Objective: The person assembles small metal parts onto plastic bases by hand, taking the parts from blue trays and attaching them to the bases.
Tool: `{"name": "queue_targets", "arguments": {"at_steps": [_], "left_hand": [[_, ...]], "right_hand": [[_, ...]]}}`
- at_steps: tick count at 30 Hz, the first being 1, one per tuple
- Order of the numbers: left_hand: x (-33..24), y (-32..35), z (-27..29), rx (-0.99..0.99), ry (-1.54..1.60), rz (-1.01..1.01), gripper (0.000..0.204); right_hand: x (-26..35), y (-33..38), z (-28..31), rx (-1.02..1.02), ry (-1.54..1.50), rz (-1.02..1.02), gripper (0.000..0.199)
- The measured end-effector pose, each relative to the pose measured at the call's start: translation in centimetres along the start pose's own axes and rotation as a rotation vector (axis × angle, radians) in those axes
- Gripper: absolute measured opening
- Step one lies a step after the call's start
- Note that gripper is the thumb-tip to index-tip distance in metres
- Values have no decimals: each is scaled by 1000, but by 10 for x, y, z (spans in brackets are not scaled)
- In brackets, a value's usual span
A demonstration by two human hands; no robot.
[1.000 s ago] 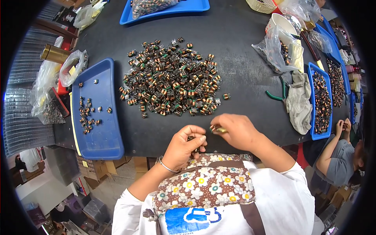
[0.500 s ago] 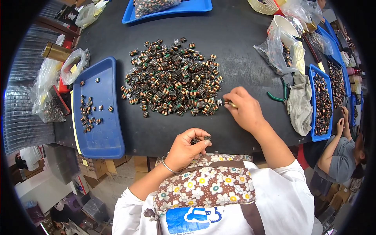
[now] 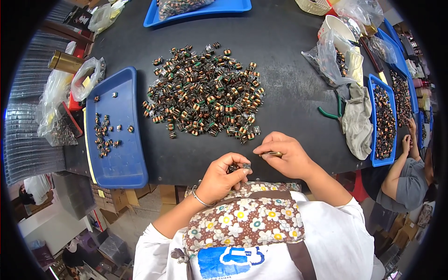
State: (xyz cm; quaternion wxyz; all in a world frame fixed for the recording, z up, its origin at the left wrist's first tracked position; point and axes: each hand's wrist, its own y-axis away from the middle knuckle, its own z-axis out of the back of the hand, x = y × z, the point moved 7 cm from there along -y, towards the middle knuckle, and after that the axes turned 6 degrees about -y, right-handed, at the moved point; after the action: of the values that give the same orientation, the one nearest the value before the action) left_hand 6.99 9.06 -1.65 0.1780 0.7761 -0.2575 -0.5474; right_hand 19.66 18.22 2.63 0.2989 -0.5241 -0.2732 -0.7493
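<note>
The left hand (image 3: 223, 176) pinches a small dark coil part (image 3: 246, 165) between thumb and fingertips, close to the table edge. The right hand (image 3: 284, 156) sits just beside it, fingers closed around a thin brass-coloured tool (image 3: 272, 153) that lies sideways — its tip points left, toward the part. The big pile of coil parts (image 3: 205, 93) lies farther up the black table (image 3: 289, 70), just above both hands.
</note>
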Motion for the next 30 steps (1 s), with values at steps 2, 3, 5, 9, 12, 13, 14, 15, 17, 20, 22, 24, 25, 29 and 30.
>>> {"name": "queue_targets", "arguments": {"at_steps": [2,3,5,9,12,13,14,15,17,20,22,24,25,29,30], "left_hand": [[1,2,-3,58,31,-24,14],[3,4,-3,60,30,-24,14],[2,9,-4,101,-146,-80,13],[1,11,-3,93,-291,-81,11],[-2,8,-3,61,-350,-192,10],[-3,6,-1,36,-183,-83,10],[0,4,0,12,-16,27,10],[0,2,0,9,66,18,11],[0,0,-2,40,151,37,12],[-1,-2,-7,92,299,82,14],[-3,-3,-11,112,363,106,14],[-2,-4,-17,153,370,133,16],[-1,-5,-18,152,371,133,16],[-1,-8,-16,149,346,81,15],[-2,-9,-14,135,334,65,14]], "right_hand": [[-4,2,-2,-14,-103,-58,18],[-3,2,-3,-16,-103,-59,18],[-3,3,-2,-23,-151,-100,18],[3,4,-2,1,-164,-73,19],[8,3,-2,29,-141,-39,20],[8,4,-1,32,-151,-25,21],[8,5,-1,34,-161,-11,23],[9,5,-1,35,-161,-10,23],[10,5,-1,24,-194,-40,23],[10,5,-1,9,-227,-56,24],[10,5,-2,0,-220,-26,24],[12,5,-3,-8,-213,4,24],[17,4,-4,-6,-119,68,24],[32,1,-4,-25,-22,139,23],[30,1,-2,-26,-23,138,23]]}}
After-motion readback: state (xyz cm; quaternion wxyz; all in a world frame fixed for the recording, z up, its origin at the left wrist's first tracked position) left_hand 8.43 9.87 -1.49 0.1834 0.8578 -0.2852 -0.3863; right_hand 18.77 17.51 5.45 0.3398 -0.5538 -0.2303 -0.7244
